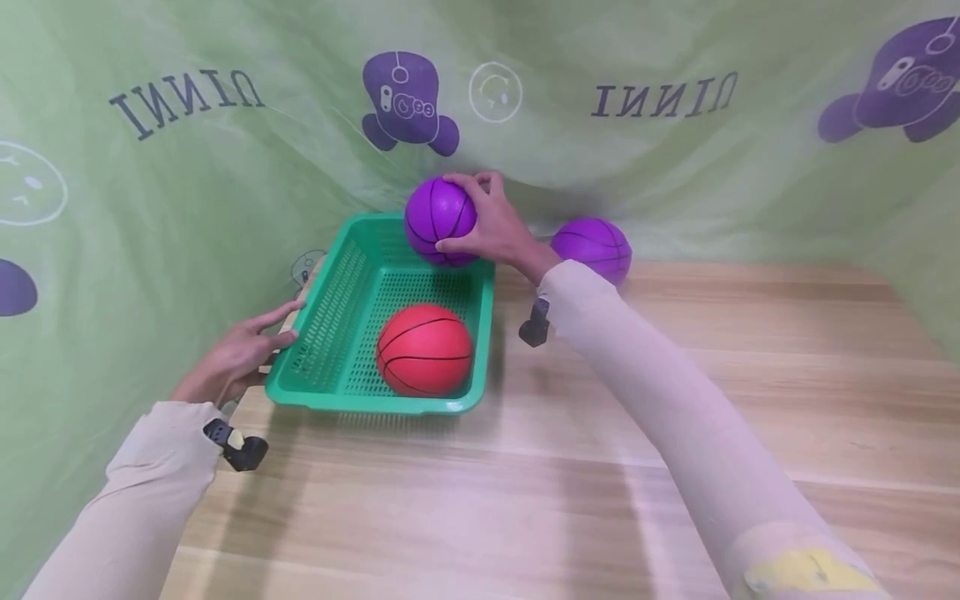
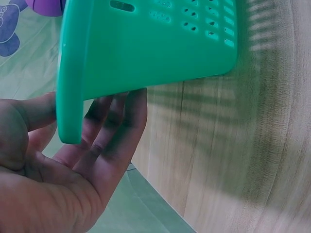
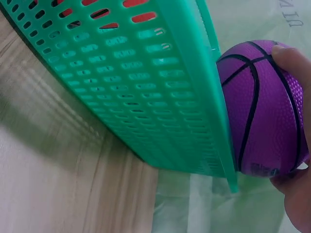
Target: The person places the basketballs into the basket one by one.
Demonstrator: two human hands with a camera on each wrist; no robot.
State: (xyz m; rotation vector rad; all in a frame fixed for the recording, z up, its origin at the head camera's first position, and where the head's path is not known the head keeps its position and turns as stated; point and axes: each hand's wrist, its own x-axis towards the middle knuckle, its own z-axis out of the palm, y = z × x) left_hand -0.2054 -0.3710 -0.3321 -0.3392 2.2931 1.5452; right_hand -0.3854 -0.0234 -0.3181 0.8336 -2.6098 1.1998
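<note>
My right hand (image 1: 498,227) clamped on purple ball (image 1: 440,221), held over green basket (image 1: 330,317) far end; red ball (image 1: 423,349) already inside. My left hand (image 1: 238,354), fingers straight, steadies rim. Judged next: lower, release ball clear of red one

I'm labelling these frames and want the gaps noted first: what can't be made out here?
- Second purple ball: head view, lower left hidden by the right hand's wrist.
- Red ball: right wrist view, only slivers through the green basket wall.
- Left hand fingertips: left wrist view, hidden behind the basket rim.
</note>
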